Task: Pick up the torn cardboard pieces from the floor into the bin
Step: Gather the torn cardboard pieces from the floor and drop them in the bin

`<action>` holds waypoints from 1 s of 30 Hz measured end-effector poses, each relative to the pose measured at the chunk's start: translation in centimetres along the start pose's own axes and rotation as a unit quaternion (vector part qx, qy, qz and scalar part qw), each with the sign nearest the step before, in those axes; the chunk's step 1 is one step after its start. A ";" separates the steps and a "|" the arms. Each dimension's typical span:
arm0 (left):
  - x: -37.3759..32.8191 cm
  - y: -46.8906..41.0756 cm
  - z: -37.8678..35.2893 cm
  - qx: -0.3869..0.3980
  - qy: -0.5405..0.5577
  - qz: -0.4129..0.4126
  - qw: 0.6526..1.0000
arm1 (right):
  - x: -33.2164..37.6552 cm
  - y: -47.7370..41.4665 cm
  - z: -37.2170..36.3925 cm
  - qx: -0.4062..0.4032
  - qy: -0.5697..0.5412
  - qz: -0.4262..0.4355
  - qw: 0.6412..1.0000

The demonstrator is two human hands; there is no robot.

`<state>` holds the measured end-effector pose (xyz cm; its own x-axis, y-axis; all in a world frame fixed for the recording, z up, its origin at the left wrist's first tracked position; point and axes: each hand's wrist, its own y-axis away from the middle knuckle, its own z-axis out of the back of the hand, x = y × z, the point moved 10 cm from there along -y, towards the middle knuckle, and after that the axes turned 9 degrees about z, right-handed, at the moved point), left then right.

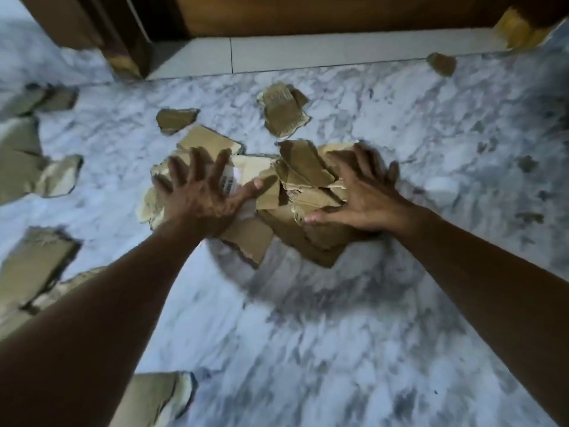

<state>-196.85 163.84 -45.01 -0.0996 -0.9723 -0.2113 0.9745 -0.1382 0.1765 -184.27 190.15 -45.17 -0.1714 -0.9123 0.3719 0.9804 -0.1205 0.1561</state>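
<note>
Pressing in from both sides, the left hand [200, 195] and right hand [366, 195] have their fingers [175, 171] splayed wide over a heap of torn brown cardboard pieces [295, 180] gathered on the white marbled floor [308, 334], cupping it rather than clenched. More ragged brown scraps [284, 114] lie scattered well apart, and no bin is in view. Light, stiff and loosely stacked, the heap will likely shed pieces unless squeezed from opposite edges, low down

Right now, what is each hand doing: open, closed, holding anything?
Left hand: open, fingers spread, pressing on the cardboard pile.
Right hand: open, fingers curled against the pile's right side; no piece lifted.
</note>
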 end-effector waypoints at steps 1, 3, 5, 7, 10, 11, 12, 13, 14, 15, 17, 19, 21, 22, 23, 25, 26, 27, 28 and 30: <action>-0.5 -0.1 -0.2 0.014 0.007 -0.020 1.000 | 0.6 -0.6 -0.1 0.004 -0.007 -0.004 1.000; -1.3 0.8 -0.1 0.029 0.031 -0.061 0.997 | 2.5 -1.9 -0.1 0.017 -0.010 -0.003 1.000; -1.9 2.5 -0.7 0.051 0.002 -0.106 0.993 | 4.1 -3.0 0.2 0.033 -0.001 0.000 0.999; -1.9 4.1 -0.7 0.050 -0.028 -0.141 0.988 | 5.1 -3.7 0.2 0.062 -0.020 -0.002 0.998; -0.1 4.9 2.3 -0.018 0.057 -0.132 0.989 | 6.4 -3.8 -0.2 0.097 -0.073 0.003 0.993; 1.1 4.8 2.9 -0.029 0.077 -0.099 0.992 | 6.6 -4.0 -0.1 0.083 -0.107 -0.010 0.991; 2.4 4.8 2.6 -0.009 0.082 -0.060 0.995 | 6.7 -4.3 0.2 0.063 -0.141 -0.027 0.988; 3.3 5.3 1.5 0.024 0.070 -0.035 0.997 | 7.1 -4.6 0.3 0.044 -0.154 -0.035 0.987; 3.6 6.2 0.3 0.049 0.048 -0.032 0.997 | 7.6 -4.9 0.3 0.031 -0.147 -0.031 0.988; 3.6 7.3 -0.7 0.059 0.018 -0.040 0.997 | 8.2 -5.3 -0.2 0.036 -0.128 -0.020 0.991; 3.6 8.7 -1.4 0.046 -0.007 -0.044 0.998 | 9.7 -5.9 -1.8 0.084 -0.076 0.009 0.994; 3.4 9.0 -0.5 0.011 -0.006 -0.040 0.999 | 11.0 -6.0 -3.0 0.114 -0.011 0.034 0.993; 3.1 9.2 0.5 -0.009 -0.001 -0.038 0.999 | 11.6 -5.3 -2.6 0.101 0.027 0.060 0.993; 3.0 9.4 0.8 -0.011 0.004 -0.033 0.999 | 11.5 -4.6 -2.3 0.103 0.036 0.071 0.992; 3.1 9.7 0.9 -0.011 0.015 -0.021 1.000 | 11.2 -3.6 -2.2 0.116 0.033 0.073 0.990; 3.8 10.2 0.6 0.010 0.035 0.030 0.999 | 10.0 -1.4 -2.2 0.145 0.025 0.058 0.987; 4.2 10.7 0.5 0.026 0.038 0.067 0.997 | 9.5 -0.2 -2.0 0.145 0.040 0.055 0.987; 4.9 10.9 0.2 0.037 0.036 0.105 0.993 | 9.1 0.7 -2.1 0.134 0.062 0.055 0.987; 5.2 11.2 0.2 0.042 0.028 0.134 0.990 | 8.9 1.6 -2.1 0.112 0.088 0.055 0.988; 5.0 11.9 0.7 0.031 0.010 0.146 0.989 | 8.9 3.5 -1.9 0.056 0.116 0.047 0.991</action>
<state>-185.84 157.15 -43.32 0.1886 -0.9687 -0.1616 0.9467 0.1356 0.2921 -182.15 180.90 -43.03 -0.0398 -0.9843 0.1718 0.9717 0.0019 0.2362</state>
